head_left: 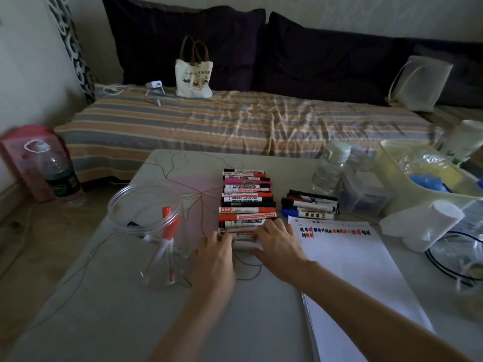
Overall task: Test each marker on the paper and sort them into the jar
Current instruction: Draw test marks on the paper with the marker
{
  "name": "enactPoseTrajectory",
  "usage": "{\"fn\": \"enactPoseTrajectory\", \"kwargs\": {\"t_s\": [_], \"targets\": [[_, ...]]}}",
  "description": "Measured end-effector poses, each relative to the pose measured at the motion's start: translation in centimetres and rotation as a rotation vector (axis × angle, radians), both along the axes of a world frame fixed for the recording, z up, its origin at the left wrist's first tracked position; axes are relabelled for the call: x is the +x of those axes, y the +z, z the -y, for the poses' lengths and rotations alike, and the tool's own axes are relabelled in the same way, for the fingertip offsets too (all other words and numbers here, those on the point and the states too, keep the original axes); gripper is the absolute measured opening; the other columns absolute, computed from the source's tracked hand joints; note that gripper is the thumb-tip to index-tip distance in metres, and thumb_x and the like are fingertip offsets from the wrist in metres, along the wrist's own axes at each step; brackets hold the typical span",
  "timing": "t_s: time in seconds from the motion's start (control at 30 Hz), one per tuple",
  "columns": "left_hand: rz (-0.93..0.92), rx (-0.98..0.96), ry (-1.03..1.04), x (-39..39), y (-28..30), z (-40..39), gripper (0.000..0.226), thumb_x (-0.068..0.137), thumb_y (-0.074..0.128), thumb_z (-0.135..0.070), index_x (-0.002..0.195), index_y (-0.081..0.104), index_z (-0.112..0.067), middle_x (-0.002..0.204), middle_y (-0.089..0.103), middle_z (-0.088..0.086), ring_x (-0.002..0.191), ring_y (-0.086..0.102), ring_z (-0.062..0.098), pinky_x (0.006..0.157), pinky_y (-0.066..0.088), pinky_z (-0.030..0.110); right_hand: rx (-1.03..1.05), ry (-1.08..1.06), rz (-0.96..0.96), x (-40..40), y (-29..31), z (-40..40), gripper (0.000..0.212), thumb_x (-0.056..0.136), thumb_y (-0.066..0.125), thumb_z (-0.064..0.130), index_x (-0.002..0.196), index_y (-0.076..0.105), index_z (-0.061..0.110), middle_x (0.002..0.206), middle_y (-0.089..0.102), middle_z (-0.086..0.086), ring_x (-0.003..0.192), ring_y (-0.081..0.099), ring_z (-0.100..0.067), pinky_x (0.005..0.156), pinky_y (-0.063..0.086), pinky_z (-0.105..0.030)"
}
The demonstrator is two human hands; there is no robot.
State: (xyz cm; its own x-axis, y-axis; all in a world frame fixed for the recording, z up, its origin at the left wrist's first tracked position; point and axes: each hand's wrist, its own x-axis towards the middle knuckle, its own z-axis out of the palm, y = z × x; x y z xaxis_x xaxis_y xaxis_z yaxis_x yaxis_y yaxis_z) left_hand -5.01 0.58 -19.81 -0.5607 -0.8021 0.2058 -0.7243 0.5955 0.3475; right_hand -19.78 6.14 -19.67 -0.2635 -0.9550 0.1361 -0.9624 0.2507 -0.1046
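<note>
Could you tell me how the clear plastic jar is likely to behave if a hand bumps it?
The clear jar looks thin-walled and holds only a few markers, so it is probably light and would slide easily. It stands tall with markers leaning inside, so a knock near the rim might tip it.

Marker row (247, 197) showing red, black and white barrels, one magenta. Smaller marker pile (309, 207) just right of the row showing black, blue, white. Clear jar (151, 231), left of the row, showing red-capped markers. Paper (347, 262) showing red and black scribbles on white. Bed cover (235, 121) beyond the row showing orange, grey, cream stripes. Surface (130, 322) showing pale grey with brown lines.
</note>
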Motion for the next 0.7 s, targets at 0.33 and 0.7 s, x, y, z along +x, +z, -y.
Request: {"fn": "enactPoseTrajectory", "kwargs": {"t_s": [0.33, 0.7], "targets": [[-1.002, 1.029, 0.020, -1.7, 2.8, -2.3, 0.010, 0.094, 0.061, -0.016, 0.102, 0.065, -0.018, 0.101, 0.071, 0.008, 0.093, 0.069, 0.015, 0.083, 0.054, 0.026, -0.039, -0.079, 0.336, 0.8, 5.1, -8.2, 0.011, 0.101, 0.046, 0.032, 0.107, 0.048, 0.024, 0.083, 0.062, 0.005, 0.067, 0.058, -0.016, 0.056, 0.045, -0.029], [-1.040, 1.512, 0.032, -3.8, 4.0, -7.2, 0.019, 0.100, 0.049, -0.014, 0.105, 0.062, 0.000, 0.104, 0.074, 0.008, 0.105, 0.068, 0.018, 0.094, 0.051, 0.032, -0.170, -0.237, 0.624, 1.5, 4.7, -13.0, 0.026, 0.098, 0.054, 0.035, 0.072, 0.061, 0.031, 0.054, 0.059, 0.019, 0.047, 0.050, -0.003, 0.048, 0.035, -0.015]]}}
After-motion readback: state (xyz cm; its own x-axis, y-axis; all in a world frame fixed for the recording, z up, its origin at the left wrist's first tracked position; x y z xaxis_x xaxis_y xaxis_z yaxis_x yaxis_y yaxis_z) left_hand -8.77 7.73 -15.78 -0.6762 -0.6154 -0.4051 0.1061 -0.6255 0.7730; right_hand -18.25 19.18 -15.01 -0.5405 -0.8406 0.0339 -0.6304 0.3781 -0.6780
